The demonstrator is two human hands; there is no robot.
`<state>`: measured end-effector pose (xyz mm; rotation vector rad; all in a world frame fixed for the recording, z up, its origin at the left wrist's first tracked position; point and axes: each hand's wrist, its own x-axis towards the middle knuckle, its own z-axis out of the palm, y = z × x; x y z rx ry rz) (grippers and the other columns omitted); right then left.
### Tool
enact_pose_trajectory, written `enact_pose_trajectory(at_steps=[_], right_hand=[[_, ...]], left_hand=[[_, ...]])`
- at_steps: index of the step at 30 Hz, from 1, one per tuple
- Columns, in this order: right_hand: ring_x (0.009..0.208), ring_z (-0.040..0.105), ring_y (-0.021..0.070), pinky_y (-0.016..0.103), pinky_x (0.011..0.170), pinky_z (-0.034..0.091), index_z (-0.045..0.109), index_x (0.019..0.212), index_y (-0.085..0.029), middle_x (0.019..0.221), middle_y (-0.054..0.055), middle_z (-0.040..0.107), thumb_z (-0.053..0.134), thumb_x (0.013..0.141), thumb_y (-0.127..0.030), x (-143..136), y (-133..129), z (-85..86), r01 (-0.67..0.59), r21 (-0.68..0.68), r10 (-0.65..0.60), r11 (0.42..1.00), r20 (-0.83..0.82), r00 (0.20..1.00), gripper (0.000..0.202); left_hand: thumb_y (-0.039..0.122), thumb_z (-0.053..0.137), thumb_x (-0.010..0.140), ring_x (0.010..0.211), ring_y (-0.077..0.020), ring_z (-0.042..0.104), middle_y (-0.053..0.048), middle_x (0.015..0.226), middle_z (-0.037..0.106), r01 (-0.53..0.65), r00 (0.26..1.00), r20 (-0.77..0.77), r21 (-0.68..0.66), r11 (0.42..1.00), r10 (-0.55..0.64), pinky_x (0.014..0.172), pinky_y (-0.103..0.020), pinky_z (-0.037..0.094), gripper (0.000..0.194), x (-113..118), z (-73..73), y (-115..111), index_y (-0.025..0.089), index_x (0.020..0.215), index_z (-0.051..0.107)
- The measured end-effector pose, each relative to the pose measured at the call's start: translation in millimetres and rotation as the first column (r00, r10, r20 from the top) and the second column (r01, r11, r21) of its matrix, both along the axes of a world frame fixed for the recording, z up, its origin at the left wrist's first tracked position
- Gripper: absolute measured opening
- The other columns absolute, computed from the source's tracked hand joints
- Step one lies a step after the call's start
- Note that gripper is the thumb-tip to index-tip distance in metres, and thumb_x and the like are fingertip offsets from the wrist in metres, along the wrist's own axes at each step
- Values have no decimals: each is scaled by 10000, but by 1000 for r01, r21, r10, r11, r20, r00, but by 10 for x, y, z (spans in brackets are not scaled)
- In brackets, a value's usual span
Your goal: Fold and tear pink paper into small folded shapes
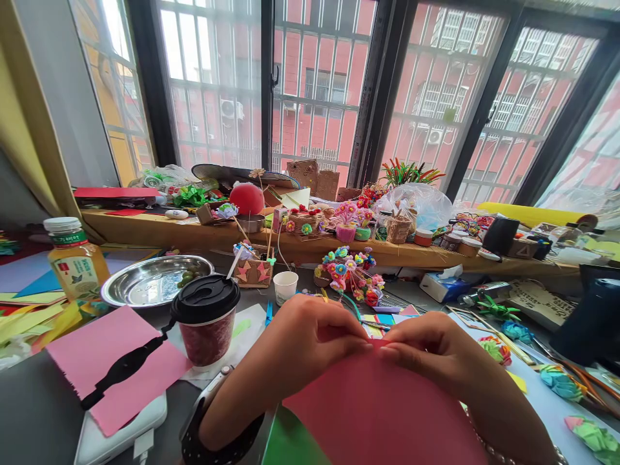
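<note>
Red paper sheet (382, 407), one: was raised over the grey desk (39, 413), short of its far edge. Left hand (303, 330) and right hand (448, 342): both pinched the sheet's upper edge between thumb and fingers, tips close together. Green sheet (293, 439): showed at its lower left. Lidded cup (206, 326): stood beyond the left forearm. Crocheted flowers (351, 271): sat near the desk's far edge.

Ahead of the left hand (314, 326) and right hand (436, 342), barred windows (322, 87) in dark frames (267, 97) admit daylight, facing a pink building (290, 68). Nearer the hands, a brown windowsill (140, 229) runs across. Far left, a yellow curtain (24, 97) hangs beside a grey wall (90, 84). Underneath lies a dark grey tabletop (39, 403).
</note>
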<state>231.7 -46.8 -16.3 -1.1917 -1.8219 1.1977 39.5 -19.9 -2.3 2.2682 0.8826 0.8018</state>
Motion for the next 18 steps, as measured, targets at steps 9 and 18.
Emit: enact_pose_trajectory(at_steps=[9,18], right_hand=[[492,362,76,196,408,230,691,662,-133,540,-17,502,624,692,-388,-36,1,38,16,17,-17,1000,79,997,266],[491,335,66,197,419,215,682,666,-121,519,-32,467,641,682,-370,-18,9,29,-3,-33,3,999,-26,1000,253]], left_hand=[[303,561,755,679,-111,571,32,702,669,23,997,-72,-23,999,-25,629,-188,383,162,-16,-38,56,198,727,681],[247,582,745,675,-89,573,41,698,663,24,1000,10,-37,999,-24,641,-161,392,120,-5,-23,37,190,719,683]])
